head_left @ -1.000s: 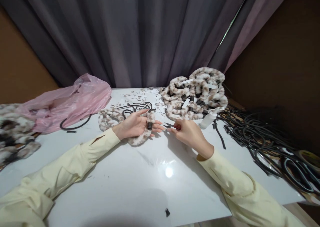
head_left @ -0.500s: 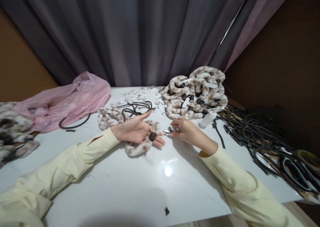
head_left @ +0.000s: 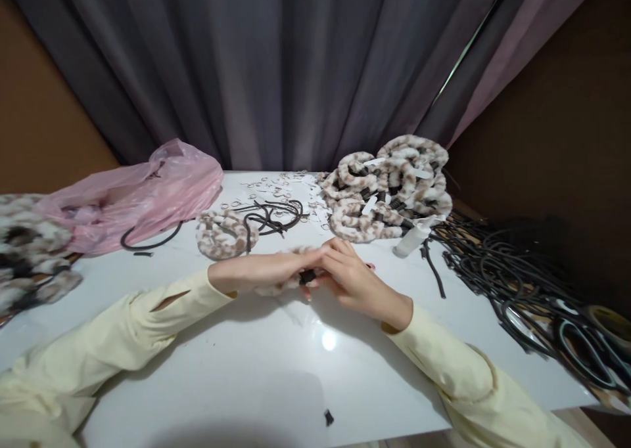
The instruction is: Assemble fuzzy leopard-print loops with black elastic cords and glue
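A fluffy white-and-brown plush ring [head_left: 280, 285] with a black wrapped band [head_left: 307, 276] is held in my left hand [head_left: 276, 267], above the white table. My right hand [head_left: 348, 274] meets the left one at the band, and its fingers cover part of the ring. Behind the right hand a small pink-red bit of the scissors' handle [head_left: 371, 266] shows; the blades are hidden. Another plush ring [head_left: 221, 234] lies just beyond my left wrist, beside several black cords [head_left: 276, 217].
Plush rings with white tags [head_left: 394, 185] are heaped at the back right, near a translucent bottle [head_left: 413, 239]. Many black cords [head_left: 493, 264] cover the right side. A pink plastic bag [head_left: 148, 192] lies back left. A small black scrap [head_left: 328, 417] sits near the front edge.
My left hand has turned from palm up to palm down over the plush ring. The right hand has moved left to meet it, and the scissors' blades have gone out of sight.
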Tool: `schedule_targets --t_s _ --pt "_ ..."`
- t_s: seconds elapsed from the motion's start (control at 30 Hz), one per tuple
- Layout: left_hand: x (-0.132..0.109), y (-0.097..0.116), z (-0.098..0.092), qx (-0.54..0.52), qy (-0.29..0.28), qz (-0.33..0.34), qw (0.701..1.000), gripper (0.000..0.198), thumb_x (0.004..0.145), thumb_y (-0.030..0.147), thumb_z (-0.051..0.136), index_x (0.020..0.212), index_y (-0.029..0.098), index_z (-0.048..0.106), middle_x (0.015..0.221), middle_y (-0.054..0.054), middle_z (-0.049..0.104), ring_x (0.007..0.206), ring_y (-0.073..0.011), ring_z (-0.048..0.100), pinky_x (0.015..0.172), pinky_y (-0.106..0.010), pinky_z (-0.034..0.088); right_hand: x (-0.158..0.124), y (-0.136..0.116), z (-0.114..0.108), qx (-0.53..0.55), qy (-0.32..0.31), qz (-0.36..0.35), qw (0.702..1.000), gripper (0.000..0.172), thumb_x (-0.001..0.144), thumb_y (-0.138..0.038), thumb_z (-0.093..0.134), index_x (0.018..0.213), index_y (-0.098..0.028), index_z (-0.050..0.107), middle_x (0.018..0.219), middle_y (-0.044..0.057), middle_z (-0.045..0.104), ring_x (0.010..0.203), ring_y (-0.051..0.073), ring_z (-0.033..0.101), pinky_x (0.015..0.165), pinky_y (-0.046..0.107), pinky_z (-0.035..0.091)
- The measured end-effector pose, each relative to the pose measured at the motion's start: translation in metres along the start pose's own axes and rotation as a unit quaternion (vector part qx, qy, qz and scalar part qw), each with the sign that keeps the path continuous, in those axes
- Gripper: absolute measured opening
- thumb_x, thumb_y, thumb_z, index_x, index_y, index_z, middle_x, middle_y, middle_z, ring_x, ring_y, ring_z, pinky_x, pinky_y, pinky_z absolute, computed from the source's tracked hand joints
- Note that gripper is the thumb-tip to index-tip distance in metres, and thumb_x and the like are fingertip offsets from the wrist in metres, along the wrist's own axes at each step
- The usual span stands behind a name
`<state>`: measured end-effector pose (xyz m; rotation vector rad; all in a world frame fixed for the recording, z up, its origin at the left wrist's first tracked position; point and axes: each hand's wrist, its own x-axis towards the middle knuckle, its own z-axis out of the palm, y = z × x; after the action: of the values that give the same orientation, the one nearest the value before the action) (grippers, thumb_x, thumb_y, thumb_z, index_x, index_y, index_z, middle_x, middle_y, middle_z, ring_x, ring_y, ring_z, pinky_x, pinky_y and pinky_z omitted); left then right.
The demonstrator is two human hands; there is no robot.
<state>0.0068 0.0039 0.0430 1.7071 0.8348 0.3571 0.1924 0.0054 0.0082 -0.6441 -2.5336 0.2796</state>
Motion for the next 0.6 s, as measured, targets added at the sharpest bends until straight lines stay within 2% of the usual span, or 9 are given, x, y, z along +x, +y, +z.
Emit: schedule_targets --t_s 0.03,0.07,0.1,0.17,0.23,0.33,0.4,0.47,0.6 --pt "-0.004 0.001 0.002 0.058 -0.010 -0.009 0.998 0.049 0.083 0.059 0.039 0.090 0.016 0.062 0.078 -0.003 0.062 0.066 -0.0149 0.055 0.060 -0.023 0.042 0.000 -0.001 0.000 -0.016 0.004 0.002 1.000 0.006 0.087 -0.017 0.046 0.090 -0.016 0.052 0.085 0.007 0.055 0.085 0.021 0.041 0.074 0.036 0.037" --pt "-0.009 0.001 0.004 0.112 -0.004 0.011 0.994 0.043 0.080 0.054 0.050 0.101 0.018 0.058 0.088 -0.003 0.062 0.072 -0.0152 0.056 0.062 -0.022 0.042 -0.001 -0.002 -0.001 -0.034 0.007 0.004 0.999 0.007 0.088 -0.016 0.045 0.090 -0.016 0.052 0.085 0.008 0.055 0.086 0.022 0.041 0.075 0.036 0.037" --pt "-0.013 -0.001 0.006 0.169 0.021 0.029 0.985 0.045 0.077 0.050 0.057 0.110 0.019 0.054 0.095 -0.003 0.061 0.077 -0.0159 0.057 0.064 -0.022 0.042 -0.001 -0.004 -0.001 -0.054 0.012 0.006 0.998 0.007 0.088 -0.016 0.044 0.090 -0.015 0.051 0.085 0.008 0.055 0.087 0.022 0.041 0.076 0.037 0.036" --pt "-0.023 -0.008 0.009 0.260 0.103 0.072 0.957 0.045 0.082 0.041 0.055 0.121 0.021 0.046 0.098 -0.004 0.060 0.079 -0.0165 0.057 0.064 -0.023 0.043 0.000 -0.006 -0.001 -0.085 0.027 0.008 0.996 0.008 0.089 -0.016 0.042 0.093 -0.015 0.049 0.089 0.009 0.055 0.092 0.023 0.041 0.079 0.038 0.035" --pt "-0.031 -0.018 0.012 0.316 0.157 0.110 0.929 0.037 0.088 0.032 0.046 0.123 0.020 0.042 0.099 -0.005 0.060 0.080 -0.0162 0.059 0.064 -0.024 0.044 0.000 -0.008 0.001 -0.094 0.045 0.003 0.995 0.009 0.091 -0.016 0.040 0.097 -0.015 0.047 0.093 0.010 0.055 0.098 0.024 0.040 0.083 0.039 0.033" --pt "-0.040 -0.033 0.013 0.368 0.235 0.206 0.876 0.022 0.089 0.024 0.046 0.111 0.017 0.047 0.095 -0.006 0.062 0.080 -0.0149 0.060 0.066 -0.023 0.046 0.001 -0.010 0.005 -0.070 0.061 -0.004 0.996 0.008 0.092 -0.017 0.039 0.097 -0.015 0.044 0.094 0.010 0.055 0.102 0.023 0.042 0.085 0.039 0.031" --pt "-0.042 -0.040 0.011 0.405 0.249 0.278 0.835 0.020 0.089 0.018 0.045 0.109 0.016 0.048 0.089 -0.006 0.063 0.078 -0.0148 0.059 0.068 -0.024 0.047 0.002 -0.012 0.007 -0.037 0.062 0.001 0.997 0.006 0.092 -0.017 0.039 0.095 -0.016 0.044 0.093 0.009 0.055 0.101 0.022 0.045 0.085 0.038 0.031" --pt "-0.043 -0.042 0.008 0.436 0.239 0.332 0.802 0.025 0.088 0.013 0.044 0.113 0.015 0.047 0.087 -0.008 0.064 0.076 -0.0153 0.059 0.069 -0.027 0.048 0.002 -0.015 0.006 0.002 0.064 0.013 0.998 0.007 0.093 -0.019 0.039 0.097 -0.017 0.044 0.093 0.009 0.056 0.099 0.020 0.048 0.085 0.037 0.031" --pt "-0.044 -0.043 0.003 0.482 0.208 0.406 0.748 0.033 0.085 0.009 0.046 0.117 0.015 0.050 0.096 -0.013 0.067 0.084 -0.0199 0.062 0.073 -0.034 0.049 0.001 -0.019 -0.003 0.073 0.051 0.035 0.995 0.021 0.091 -0.030 0.044 0.108 -0.018 0.046 0.097 0.008 0.057 0.097 0.020 0.048 0.085 0.036 0.032"
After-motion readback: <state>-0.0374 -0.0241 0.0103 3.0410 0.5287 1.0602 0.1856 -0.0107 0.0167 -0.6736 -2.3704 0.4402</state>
